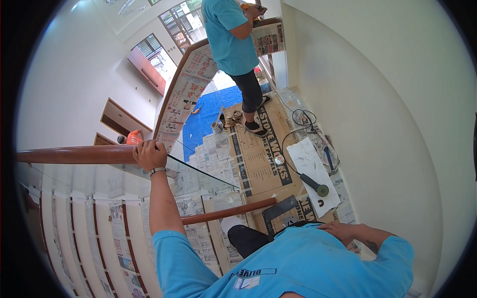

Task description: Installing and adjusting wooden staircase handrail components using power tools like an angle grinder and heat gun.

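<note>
My left hand (150,155) is wrapped over the cut end of a brown wooden handrail (84,154), which runs off to the left above a glass panel. My right hand (343,232) lies against the waist of my blue shirt, its fingers stretched out flat. A pale crumpled thing (361,248) shows by my right forearm; I cannot make out what it is. Below me, a separate brown handrail piece (231,210) slopes over the stairs. A dark corded power tool (315,185) rests on a white sheet (308,156) to the right.
Cardboard (268,174) and newspaper (213,154) cover the landing. A co-worker (231,37) in blue stands at the far railing. A blue tarp (206,107), a can (217,127), a black cord (284,144) and paper-covered steps (119,223) lie around. Someone in orange (133,138) is below.
</note>
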The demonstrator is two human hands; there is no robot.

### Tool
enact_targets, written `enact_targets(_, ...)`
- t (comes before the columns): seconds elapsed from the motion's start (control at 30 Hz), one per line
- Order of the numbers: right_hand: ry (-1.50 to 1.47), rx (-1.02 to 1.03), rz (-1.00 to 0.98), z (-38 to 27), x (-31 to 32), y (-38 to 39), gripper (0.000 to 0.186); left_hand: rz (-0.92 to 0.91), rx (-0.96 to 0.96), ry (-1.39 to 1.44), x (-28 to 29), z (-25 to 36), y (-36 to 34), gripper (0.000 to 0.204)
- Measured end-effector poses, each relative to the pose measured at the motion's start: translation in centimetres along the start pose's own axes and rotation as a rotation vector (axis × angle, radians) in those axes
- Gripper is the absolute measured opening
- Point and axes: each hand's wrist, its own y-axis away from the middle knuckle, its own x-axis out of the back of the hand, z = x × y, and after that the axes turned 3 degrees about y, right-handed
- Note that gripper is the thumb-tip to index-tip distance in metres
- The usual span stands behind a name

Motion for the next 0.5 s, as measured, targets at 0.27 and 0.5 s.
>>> enact_targets(0.27, -0.014, -0.006, -0.017, -0.28, 0.48, 0.11, 0.117, -0.018, 0.014, -0.003, -0.01, 0.02, -0.03, 0.027)
enact_targets(0.5, 0.0, -0.028, -0.035, -0.35, 0.55, 0.0, 0.117, -0.04, 0.015, -0.009, 0.1, 0.05, -0.01, 0.027)
